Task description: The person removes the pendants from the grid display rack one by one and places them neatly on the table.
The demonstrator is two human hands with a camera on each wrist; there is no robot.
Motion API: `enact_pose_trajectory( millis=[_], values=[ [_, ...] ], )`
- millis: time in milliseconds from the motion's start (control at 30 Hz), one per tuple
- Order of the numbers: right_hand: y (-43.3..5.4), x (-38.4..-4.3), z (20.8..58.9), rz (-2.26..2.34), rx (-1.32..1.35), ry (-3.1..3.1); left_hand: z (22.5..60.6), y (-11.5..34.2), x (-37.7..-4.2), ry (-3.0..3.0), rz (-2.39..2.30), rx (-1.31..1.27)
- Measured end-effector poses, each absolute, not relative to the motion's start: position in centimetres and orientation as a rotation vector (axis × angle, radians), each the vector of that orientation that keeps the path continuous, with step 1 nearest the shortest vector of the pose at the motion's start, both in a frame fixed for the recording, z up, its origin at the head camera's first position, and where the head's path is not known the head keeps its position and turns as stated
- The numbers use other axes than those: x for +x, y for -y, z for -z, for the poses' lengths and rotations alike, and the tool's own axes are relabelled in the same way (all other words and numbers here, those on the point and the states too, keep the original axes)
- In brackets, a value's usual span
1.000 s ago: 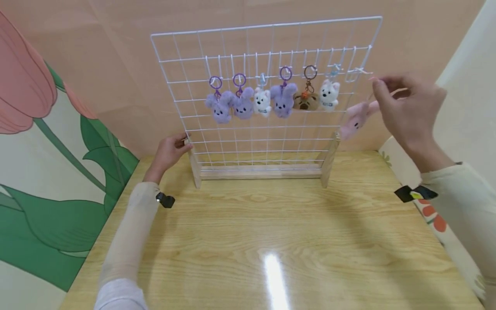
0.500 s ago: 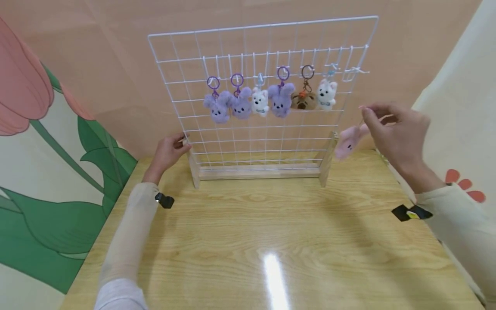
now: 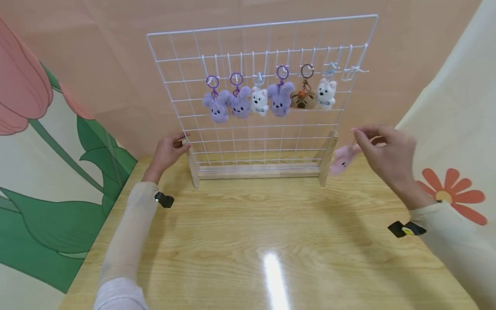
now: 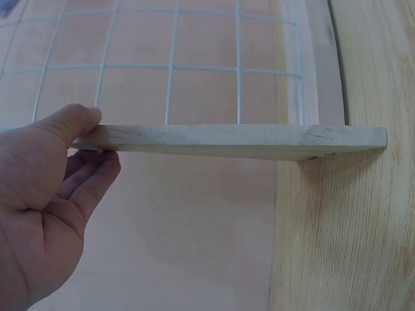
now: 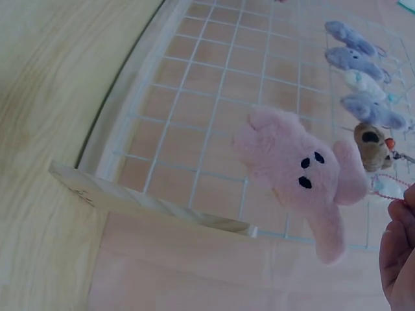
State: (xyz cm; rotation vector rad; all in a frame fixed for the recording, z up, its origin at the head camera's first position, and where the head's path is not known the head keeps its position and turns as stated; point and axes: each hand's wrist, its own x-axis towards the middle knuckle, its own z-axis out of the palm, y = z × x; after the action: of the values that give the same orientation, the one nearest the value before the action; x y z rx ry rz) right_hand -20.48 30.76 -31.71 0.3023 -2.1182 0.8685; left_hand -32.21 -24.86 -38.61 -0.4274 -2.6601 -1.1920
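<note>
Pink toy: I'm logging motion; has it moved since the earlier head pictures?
Yes, downward: the pink toy was mostly above the top of the right wooden leg and is now below that level.

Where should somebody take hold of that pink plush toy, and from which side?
Probably by its thin pink cord, pinched from the person's right, as the right hand does: the soft pink plush toy dangles below it, and a wooden post stands to the left.
</note>
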Motion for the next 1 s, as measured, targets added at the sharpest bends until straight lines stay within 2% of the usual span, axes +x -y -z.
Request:
enact_pose_trajectory(
  millis=[533,1000],
  values=[
    [-29.1,-16.8,35.8,-0.842,0.464,2.158,38.5,24.8,-32.2,2.676,1.202,-0.414],
    [-30.4,-15.0,39.8,-0.799,0.54,2.225,38.2,24.6,-32.1,2.677,1.166,-0.42]
  ],
)
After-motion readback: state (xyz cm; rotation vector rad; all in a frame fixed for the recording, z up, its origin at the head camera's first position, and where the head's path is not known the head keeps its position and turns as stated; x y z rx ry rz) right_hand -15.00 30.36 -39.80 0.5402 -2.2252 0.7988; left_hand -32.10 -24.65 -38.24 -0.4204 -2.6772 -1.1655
